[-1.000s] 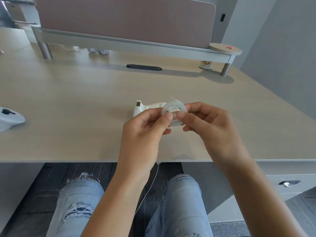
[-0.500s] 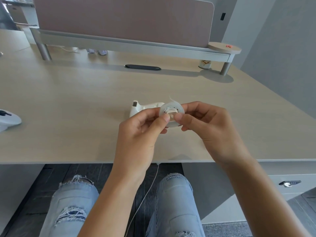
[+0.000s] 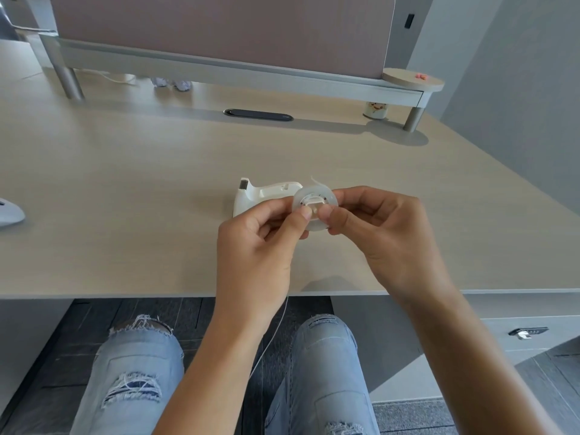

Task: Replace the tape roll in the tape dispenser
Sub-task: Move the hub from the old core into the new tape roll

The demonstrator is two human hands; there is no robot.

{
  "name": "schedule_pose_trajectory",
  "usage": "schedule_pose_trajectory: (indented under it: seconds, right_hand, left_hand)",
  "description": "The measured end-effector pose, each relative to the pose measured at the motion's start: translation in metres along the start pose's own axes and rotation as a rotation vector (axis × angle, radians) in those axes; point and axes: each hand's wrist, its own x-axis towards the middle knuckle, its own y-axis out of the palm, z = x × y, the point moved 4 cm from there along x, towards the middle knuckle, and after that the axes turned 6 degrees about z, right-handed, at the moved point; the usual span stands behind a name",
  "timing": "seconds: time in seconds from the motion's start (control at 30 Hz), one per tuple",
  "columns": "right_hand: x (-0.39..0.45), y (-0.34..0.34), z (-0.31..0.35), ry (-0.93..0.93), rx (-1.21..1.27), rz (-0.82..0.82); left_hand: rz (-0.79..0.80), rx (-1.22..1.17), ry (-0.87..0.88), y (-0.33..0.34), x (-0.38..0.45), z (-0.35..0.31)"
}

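Note:
A clear tape roll (image 3: 314,197) with a white core is held in the air above the desk, its flat face toward me. My left hand (image 3: 260,243) pinches its lower left edge with thumb and forefinger. My right hand (image 3: 386,237) pinches its right side, thumb at the core. A loose tape end curls up from the top of the roll. The white tape dispenser (image 3: 260,194) lies on the desk just behind the roll, cutter end to the left, its cradle showing no roll. The hands hide its right end.
The light wooden desk (image 3: 125,199) ends at a front edge just under my wrists. A white mouse (image 3: 8,211) sits at the far left. At the back are a dark cable slot (image 3: 258,114), a small patterned cup (image 3: 375,109) and a raised shelf with a pink divider.
The hands and the roll have stayed nearly still. Both thumbs have shifted slightly closer to the roll's core.

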Motion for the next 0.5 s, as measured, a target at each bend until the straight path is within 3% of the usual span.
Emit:
schedule_pose_trajectory:
  seconds: [0.3,0.5]
  right_hand:
    - [-0.0018,0.0038,-0.0052,0.016,0.039,-0.006]
    - [0.0016,0.0044,-0.002,0.077,0.181,0.113]
  left_hand:
    - [-0.036,-0.041,-0.03,-0.0038,-0.0018,0.0015]
    - [0.037,-0.158,-0.103,-0.0067,0.002,-0.0004]
